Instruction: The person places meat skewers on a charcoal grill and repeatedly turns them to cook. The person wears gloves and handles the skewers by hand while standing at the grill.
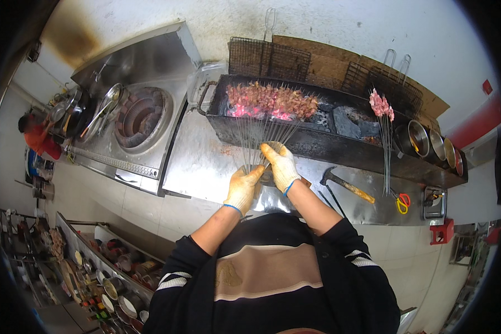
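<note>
Both hands wear stained white knit gloves with blue cuffs. A fanned bundle of metal skewers (259, 133) runs from them to the charcoal grill (284, 133). My left hand (241, 188) grips the skewers' lower ends, while my right hand (280, 163) is closed around the bundle a little higher. Browned meat pieces (275, 100) on the skewers lie close together over glowing coals (250, 111) in the left half of the grill. Farther right, a smaller group of skewers with pink raw meat (380, 104) rests across the grill, handles hanging toward me.
A hammer (348, 185), black tongs-like rods (332, 200) and scissors (402, 203) lie on the steel counter (200, 158). Metal bowls (419, 140) stand on the grill's right end. Wire grill baskets (269, 58) lean behind. Left is a wok burner (142, 117); beyond it stands a person in red (41, 137).
</note>
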Available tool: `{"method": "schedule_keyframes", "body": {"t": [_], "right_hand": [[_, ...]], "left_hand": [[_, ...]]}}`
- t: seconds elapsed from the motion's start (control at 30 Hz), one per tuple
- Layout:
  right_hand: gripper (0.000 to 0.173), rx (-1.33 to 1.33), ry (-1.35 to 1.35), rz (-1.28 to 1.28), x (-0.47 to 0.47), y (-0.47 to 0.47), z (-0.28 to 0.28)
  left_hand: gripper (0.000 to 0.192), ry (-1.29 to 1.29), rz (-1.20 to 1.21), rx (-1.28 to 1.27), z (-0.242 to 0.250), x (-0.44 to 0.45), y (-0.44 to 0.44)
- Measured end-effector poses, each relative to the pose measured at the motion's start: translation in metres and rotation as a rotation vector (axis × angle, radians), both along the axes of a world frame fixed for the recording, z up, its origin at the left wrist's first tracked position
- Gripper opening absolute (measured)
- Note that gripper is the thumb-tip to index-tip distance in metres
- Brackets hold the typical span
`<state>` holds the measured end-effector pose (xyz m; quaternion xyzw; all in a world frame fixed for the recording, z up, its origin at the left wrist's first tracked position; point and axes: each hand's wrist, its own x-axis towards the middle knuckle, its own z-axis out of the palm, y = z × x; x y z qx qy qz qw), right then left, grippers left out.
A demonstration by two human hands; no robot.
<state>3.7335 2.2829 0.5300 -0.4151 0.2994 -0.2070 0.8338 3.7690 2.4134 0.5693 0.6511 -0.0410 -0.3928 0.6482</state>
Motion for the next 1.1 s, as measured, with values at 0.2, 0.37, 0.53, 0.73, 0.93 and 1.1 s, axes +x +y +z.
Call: {"method": "schedule_keyframes", "body": {"t": [0.2,0.37,0.53,0.73,0.93,1.1], "right_hand": [[0.023,-0.105,0.008,-0.004,0.004,-0.003,-0.009],[0.032,-0.151,0.045,0.009,0.002,-0.004,-0.002],[0.034,-0.168,0.043,0.114,0.001,-0.008,0.008],[0.037,-0.183,0.045,0.091,-0.005,-0.007,0.004],[0.041,-0.148,0.058,0.169,-0.007,-0.011,0.005],[0.038,0.074,-0.028,0.155,-0.003,-0.005,0.012]], "left_hand": [[0.034,-0.001,0.040,-0.045,-0.005,-0.001,0.001],[0.033,0.019,0.053,-0.043,-0.003,0.001,-0.001],[0.026,0.050,-0.047,-0.038,-0.002,0.004,0.000],[0.032,-0.031,0.018,-0.039,-0.007,0.001,-0.002],[0.028,0.008,-0.024,0.008,-0.005,0.003,0.001],[0.038,0.000,0.000,-0.028,-0.007,0.002,0.002]]}}
